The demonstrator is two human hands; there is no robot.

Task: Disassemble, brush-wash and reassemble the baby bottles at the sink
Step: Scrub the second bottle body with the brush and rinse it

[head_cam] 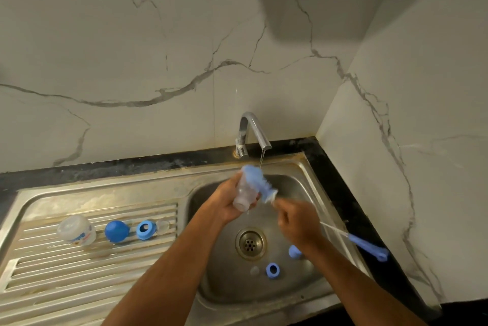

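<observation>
Both hands work above the sink (pixel 311 188) basin. Right hand (pixel 297 222) has its grip curled around the wire shaft of the blue bottle brush (pixel 260 181); the brush handle (pixel 369 245) sticks out over the right rim of the sink. Left hand (pixel 227 201) has its grip wrapped around a clear baby bottle (pixel 244 195), and the bristle head lies against this bottle. On the sink bottom, near the drain (pixel 249 243), lie a blue ring (pixel 272 270), a blue cap (pixel 295 251) and a small clear piece (pixel 254 270). Left of the sink, on the ribbed draining surface (pixel 79 267), stand a second bottle (pixel 76 229), a blue dome cap (pixel 116 231), a blue collar (pixel 145 230) and a clear nipple (pixel 162 226). Behind the sink, the tap (pixel 250 135) lets a thin stream of water fall.
</observation>
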